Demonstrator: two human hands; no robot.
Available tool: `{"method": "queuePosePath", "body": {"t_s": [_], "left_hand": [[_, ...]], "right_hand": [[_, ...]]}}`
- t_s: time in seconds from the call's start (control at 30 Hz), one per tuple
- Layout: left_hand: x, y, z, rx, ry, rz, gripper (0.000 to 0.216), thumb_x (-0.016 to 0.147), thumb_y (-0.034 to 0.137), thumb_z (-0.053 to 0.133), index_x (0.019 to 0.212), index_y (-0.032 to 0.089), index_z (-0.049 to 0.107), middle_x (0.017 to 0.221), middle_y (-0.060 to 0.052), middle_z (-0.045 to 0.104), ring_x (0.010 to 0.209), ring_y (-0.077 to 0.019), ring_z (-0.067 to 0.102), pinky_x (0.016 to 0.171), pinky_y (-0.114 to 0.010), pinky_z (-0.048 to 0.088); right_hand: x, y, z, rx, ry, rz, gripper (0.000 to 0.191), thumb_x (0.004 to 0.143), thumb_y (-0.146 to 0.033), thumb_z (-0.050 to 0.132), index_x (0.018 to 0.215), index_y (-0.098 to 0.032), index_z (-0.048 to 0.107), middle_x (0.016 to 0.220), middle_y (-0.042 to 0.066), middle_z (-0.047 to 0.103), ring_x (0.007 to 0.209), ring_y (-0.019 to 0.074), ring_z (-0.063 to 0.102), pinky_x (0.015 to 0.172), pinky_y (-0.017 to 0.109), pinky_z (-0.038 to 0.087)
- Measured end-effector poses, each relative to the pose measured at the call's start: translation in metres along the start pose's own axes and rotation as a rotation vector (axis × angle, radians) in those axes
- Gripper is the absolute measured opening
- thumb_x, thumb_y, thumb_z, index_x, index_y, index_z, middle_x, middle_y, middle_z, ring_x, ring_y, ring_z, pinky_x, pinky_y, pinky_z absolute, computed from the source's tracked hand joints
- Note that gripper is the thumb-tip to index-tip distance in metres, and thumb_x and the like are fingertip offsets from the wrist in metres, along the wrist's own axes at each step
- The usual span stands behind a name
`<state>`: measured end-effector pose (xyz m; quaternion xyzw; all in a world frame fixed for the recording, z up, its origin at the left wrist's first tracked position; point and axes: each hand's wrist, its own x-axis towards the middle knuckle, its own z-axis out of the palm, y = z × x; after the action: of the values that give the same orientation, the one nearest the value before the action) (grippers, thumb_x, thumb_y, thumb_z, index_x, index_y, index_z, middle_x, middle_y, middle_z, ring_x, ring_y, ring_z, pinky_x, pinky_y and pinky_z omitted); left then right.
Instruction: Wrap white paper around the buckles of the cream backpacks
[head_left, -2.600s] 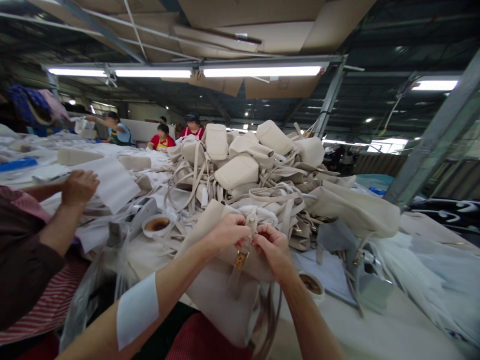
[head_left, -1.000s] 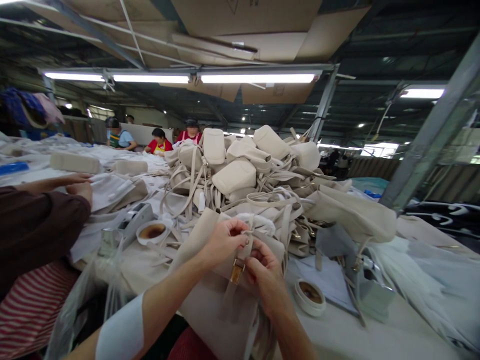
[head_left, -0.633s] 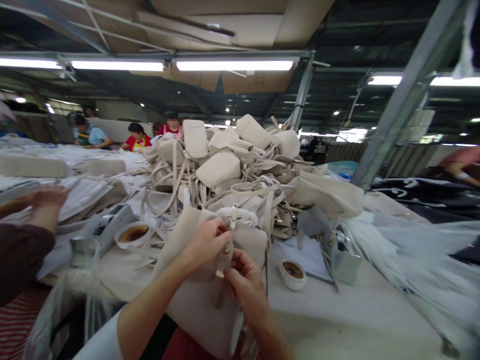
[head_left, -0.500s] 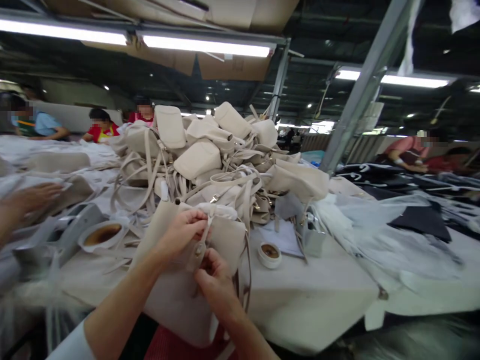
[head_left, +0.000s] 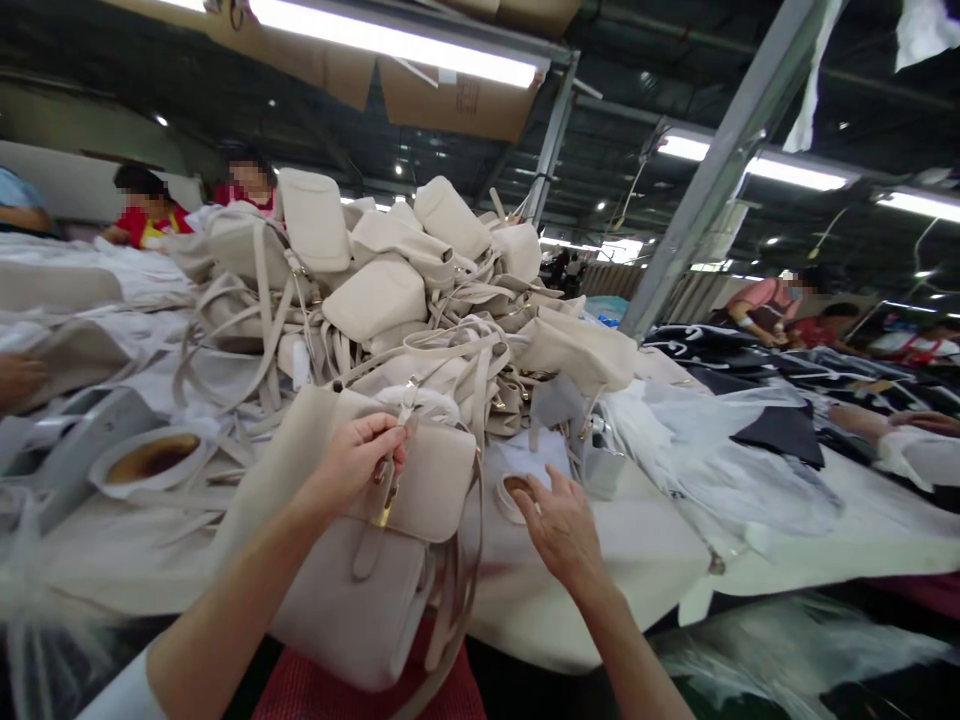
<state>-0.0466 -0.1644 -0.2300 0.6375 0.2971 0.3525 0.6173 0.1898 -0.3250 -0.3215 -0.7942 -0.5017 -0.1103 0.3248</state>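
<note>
A beige bag (head_left: pixel 352 600) leans against the table edge in front of me, its flap raised and a gold clasp (head_left: pixel 384 515) showing. My left hand (head_left: pixel 358 462) pinches a thin beige strap (head_left: pixel 405 405) above that clasp. Off to the right, my right hand (head_left: pixel 561 520) hovers with fingers apart at a small round white tub (head_left: pixel 507 508) with brown contents. Its fingers partly cover the tub, and I cannot tell whether they touch it. Long straps hang down the bag's right side.
A big pile of beige bags (head_left: pixel 382 300) rises behind. Left of me stand a larger white bowl (head_left: pixel 112 485) of brown liquid and a grey metal device (head_left: pixel 90 435). Clear plastic sheeting (head_left: pixel 720 460) and black pieces (head_left: pixel 780 430) lie at right. Several people work around the tables.
My right hand has let go of the bag's strap and moved right to the small white tub. My left hand still grips the strap. The view has shifted slightly right.
</note>
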Motion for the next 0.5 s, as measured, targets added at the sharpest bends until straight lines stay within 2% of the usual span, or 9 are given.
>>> {"method": "queuePosePath", "body": {"t_s": [0.1, 0.17, 0.27, 0.33, 0.43, 0.5], "left_hand": [[0.002, -0.003, 0.001, 0.033, 0.018, 0.014, 0.032, 0.073, 0.046, 0.068, 0.068, 0.017, 0.06, 0.06, 0.001, 0.06, 0.052, -0.0109, 0.055, 0.048, -0.019, 0.04], [0.003, -0.004, 0.001, 0.036, 0.005, 0.006, 0.033, 0.074, 0.047, 0.068, 0.065, 0.017, 0.058, 0.06, 0.001, 0.06, 0.052, -0.0108, 0.056, 0.049, -0.02, 0.041], [0.005, -0.006, -0.002, 0.031, -0.009, 0.001, 0.034, 0.073, 0.047, 0.069, 0.065, 0.017, 0.057, 0.061, 0.001, 0.06, 0.053, -0.0112, 0.056, 0.051, -0.021, 0.043], [0.005, -0.007, -0.003, 0.033, -0.01, 0.009, 0.033, 0.074, 0.047, 0.068, 0.067, 0.016, 0.059, 0.064, 0.0, 0.062, 0.054, -0.0113, 0.057, 0.05, -0.021, 0.043], [0.006, -0.011, -0.005, 0.023, -0.02, 0.005, 0.031, 0.077, 0.047, 0.066, 0.074, 0.017, 0.061, 0.066, 0.0, 0.062, 0.054, -0.0114, 0.057, 0.05, -0.02, 0.042], [0.007, -0.013, -0.005, 0.023, -0.024, -0.006, 0.031, 0.078, 0.047, 0.065, 0.075, 0.017, 0.061, 0.064, 0.0, 0.062, 0.054, -0.0112, 0.056, 0.05, -0.021, 0.042]], "right_hand": [[0.0, 0.029, 0.011, -0.241, -0.132, -0.054, 0.022, 0.088, -0.03, 0.062, 0.106, -0.026, 0.075, 0.143, 0.016, 0.054, 0.132, 0.04, 0.046, 0.1, 0.055, 0.041], [0.006, 0.039, 0.015, -0.203, -0.163, -0.099, 0.02, 0.091, -0.03, 0.057, 0.097, -0.026, 0.076, 0.142, 0.014, 0.055, 0.131, 0.0359, 0.048, 0.102, 0.051, 0.042], [0.027, 0.048, 0.012, 0.004, -0.101, -0.087, 0.032, 0.096, -0.037, 0.047, 0.09, -0.022, 0.074, 0.126, 0.015, 0.065, 0.12, 0.0288, 0.059, 0.1, 0.043, 0.046], [0.044, 0.05, 0.009, 0.072, -0.088, -0.062, 0.032, 0.093, -0.042, 0.05, 0.095, -0.02, 0.073, 0.117, 0.015, 0.068, 0.113, 0.0281, 0.063, 0.097, 0.041, 0.048], [0.061, 0.042, 0.013, 0.005, -0.215, -0.064, 0.041, 0.083, -0.049, 0.063, 0.108, -0.018, 0.072, 0.122, 0.016, 0.067, 0.116, 0.0314, 0.062, 0.098, 0.042, 0.046], [0.067, 0.029, 0.021, -0.081, -0.288, -0.017, 0.045, 0.078, -0.049, 0.069, 0.108, -0.016, 0.073, 0.125, 0.018, 0.066, 0.118, 0.0348, 0.059, 0.097, 0.042, 0.045]]}}
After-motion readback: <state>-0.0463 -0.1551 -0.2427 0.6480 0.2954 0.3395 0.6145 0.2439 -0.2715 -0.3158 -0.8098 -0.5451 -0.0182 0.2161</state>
